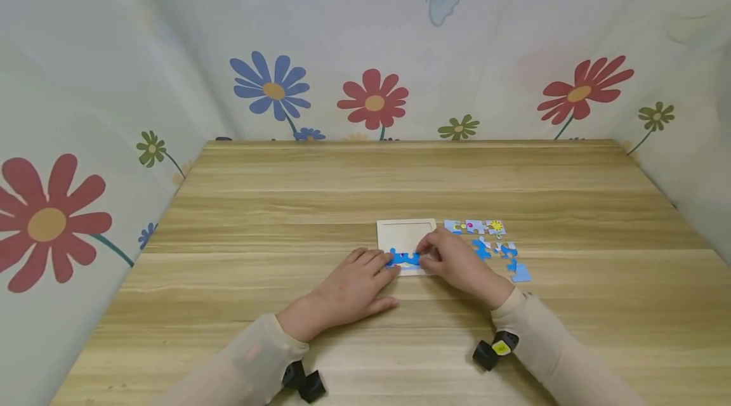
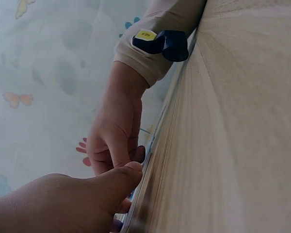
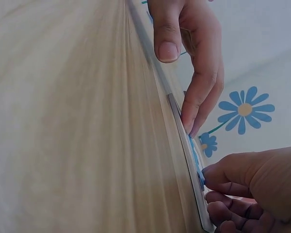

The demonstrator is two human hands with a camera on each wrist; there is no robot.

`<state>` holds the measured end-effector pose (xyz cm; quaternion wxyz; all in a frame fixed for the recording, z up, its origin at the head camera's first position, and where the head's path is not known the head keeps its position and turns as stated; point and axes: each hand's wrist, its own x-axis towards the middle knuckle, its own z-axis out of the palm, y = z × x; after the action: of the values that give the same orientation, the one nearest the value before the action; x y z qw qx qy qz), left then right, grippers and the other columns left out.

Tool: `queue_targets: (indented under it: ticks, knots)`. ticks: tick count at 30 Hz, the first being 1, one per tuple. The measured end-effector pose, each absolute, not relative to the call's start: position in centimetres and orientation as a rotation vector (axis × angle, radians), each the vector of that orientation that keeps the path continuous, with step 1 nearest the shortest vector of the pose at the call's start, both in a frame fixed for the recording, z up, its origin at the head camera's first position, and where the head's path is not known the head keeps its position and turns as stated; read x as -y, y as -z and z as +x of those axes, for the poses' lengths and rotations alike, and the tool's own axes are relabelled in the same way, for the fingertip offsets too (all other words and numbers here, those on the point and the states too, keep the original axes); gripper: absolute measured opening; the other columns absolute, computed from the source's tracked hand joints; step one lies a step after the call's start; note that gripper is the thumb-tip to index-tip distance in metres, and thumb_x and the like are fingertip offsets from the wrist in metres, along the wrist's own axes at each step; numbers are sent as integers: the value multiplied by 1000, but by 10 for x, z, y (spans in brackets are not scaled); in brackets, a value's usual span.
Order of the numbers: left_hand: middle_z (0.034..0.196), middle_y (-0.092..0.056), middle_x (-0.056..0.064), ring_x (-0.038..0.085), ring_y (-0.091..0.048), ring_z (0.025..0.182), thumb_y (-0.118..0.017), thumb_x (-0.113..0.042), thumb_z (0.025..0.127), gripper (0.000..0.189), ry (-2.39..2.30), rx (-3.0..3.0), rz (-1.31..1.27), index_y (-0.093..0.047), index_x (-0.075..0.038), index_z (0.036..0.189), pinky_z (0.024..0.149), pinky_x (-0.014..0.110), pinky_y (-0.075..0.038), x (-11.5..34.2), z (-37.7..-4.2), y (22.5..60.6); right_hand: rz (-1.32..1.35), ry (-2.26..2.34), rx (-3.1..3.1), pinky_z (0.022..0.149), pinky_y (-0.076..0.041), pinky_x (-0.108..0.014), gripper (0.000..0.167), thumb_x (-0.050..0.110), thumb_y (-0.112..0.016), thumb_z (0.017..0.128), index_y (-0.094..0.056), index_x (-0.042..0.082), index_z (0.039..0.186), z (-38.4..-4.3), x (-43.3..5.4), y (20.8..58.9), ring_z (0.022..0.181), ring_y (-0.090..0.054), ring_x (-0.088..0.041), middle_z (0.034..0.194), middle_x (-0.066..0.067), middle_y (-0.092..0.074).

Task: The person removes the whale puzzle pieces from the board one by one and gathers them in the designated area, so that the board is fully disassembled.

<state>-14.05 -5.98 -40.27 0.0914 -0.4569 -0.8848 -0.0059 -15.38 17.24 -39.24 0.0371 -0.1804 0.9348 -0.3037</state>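
Note:
A shallow light wooden puzzle tray (image 1: 407,224) lies on the table, with joined blue jigsaw pieces (image 1: 404,258) along its near side. My left hand (image 1: 356,285), palm down, rests its fingertips on the left end of these pieces; its thumb is stretched out on the near side, as the right wrist view also shows. At their right end, my right hand (image 1: 459,263) pinches a blue puzzle piece (image 3: 200,170) between thumb and forefinger, low against the tray. Its fingers hide most of that piece. In the left wrist view both hands are close together.
Right of the tray lie loose puzzle pieces: a row with a yellow sun (image 1: 495,226), several blue ones (image 1: 481,248) and a plain light-blue piece (image 1: 521,273). The wooden table (image 1: 257,203) reaches back to a flowered cloth (image 1: 320,25).

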Motion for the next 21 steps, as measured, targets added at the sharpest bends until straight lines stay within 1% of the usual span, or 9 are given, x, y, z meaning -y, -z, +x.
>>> queue_targets:
  ticks: [12,16,21]
  knots:
    - [135,-56,4,21,-52,125,-53,-56,92,55,23,2636,-1357,-58,-16,130,106,41,-40,60,-141,402,-549,984,-2838,62,-41,-22,8,9,-66,88,-63,7,96,-155,-172,391,70,-47,-10,85,-3,-57]
    - [135,-56,3,21,-51,125,-52,-56,92,55,20,2645,-1357,-58,-17,130,106,41,-40,59,-141,402,-534,1017,-2811,60,-41,-21,8,9,-65,88,-62,8,95,-156,-172,390,68,-49,-9,80,-2,-59]
    - [136,-56,3,21,-51,126,-52,-57,92,55,17,2653,-1356,-57,-17,130,107,42,-40,59,-141,402,-536,1045,-2794,62,-43,-21,6,8,-64,88,-60,9,93,-156,-172,391,68,-52,-8,76,0,-61]
